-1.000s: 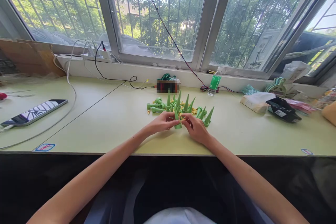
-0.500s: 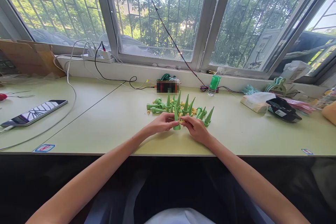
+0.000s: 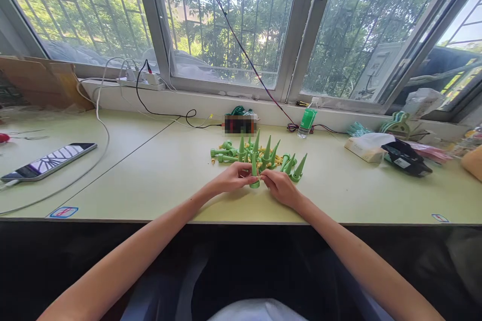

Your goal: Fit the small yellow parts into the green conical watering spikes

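Green plastic makes up the tapered spike (image 3: 254, 166) held upright just above or on the tabletop (image 3: 150, 175), near its front edge and between the two hands; whether its base touches the surface I cannot tell. The left hand (image 3: 231, 177) has its grip closed around the spike's lower part, thumb pressed to its side above the collar. At the opposite side, the right hand (image 3: 280, 186) has its grip drawn into a tight pinch on a small yellowish fitting (image 3: 260, 176), mostly hidden by the fingertips.

Just beyond the hands lies a cluster of similar green spikes (image 3: 267, 150), several standing point up, others on their sides, with small brass-coloured pieces (image 3: 278, 160) scattered among them. Behind these, near the wall, sits a dark box (image 3: 241, 124), partly pixelated. To its right stands a clear bottle (image 3: 308, 121) with a green label. Farther right, a tissue box (image 3: 363, 152) lies beside a black packet (image 3: 406, 157). Well off to the left, a phone (image 3: 52, 160) rests near a looping white cable (image 3: 108, 135). A power strip (image 3: 150, 84) sits on the ledge below barred windows (image 3: 229, 30).
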Motion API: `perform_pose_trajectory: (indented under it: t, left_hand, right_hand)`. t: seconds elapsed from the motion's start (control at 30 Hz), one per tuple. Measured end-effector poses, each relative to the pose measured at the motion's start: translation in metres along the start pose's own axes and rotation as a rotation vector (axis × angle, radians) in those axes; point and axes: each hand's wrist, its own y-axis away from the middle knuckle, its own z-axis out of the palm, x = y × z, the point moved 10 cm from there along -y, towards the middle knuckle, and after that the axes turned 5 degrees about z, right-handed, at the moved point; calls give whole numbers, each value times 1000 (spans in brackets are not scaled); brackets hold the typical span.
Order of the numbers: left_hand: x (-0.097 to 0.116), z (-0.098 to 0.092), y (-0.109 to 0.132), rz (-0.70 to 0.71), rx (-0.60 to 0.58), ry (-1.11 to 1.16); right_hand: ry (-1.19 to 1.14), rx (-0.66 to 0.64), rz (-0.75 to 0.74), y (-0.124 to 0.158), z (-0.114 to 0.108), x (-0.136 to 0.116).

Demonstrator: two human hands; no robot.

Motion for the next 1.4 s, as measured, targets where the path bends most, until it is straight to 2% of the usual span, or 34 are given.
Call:
perform_pose_trajectory:
  t: [0.2,0.4,0.53,0.77,0.9,1.1,1.4]
  left_hand:
    - [-1,2,-1,8,-15,4]
    - [-2,2,0,-61,-3,75]
    - [-1,1,2,-101,5,199]
    - [-4,-2,-1,-67,45,335]
    - [-8,0,-1,-86,31,401]
    - [-5,3,1,-99,-9,357]
    - [4,3,3,-97,-14,291]
  right_hand:
    - [22,-44,58,1,5,4]
    - [11,-41,99,0,4,5]
    - [-34,-18,80,0,0,-1]
    - [-113,-50,31,1,-3,-14]
    - [-93,-58,-5,1,-3,-15]
    - [-35,-33,-68,3,-3,-13]
    - [31,-5,-77,4,-5,-14]
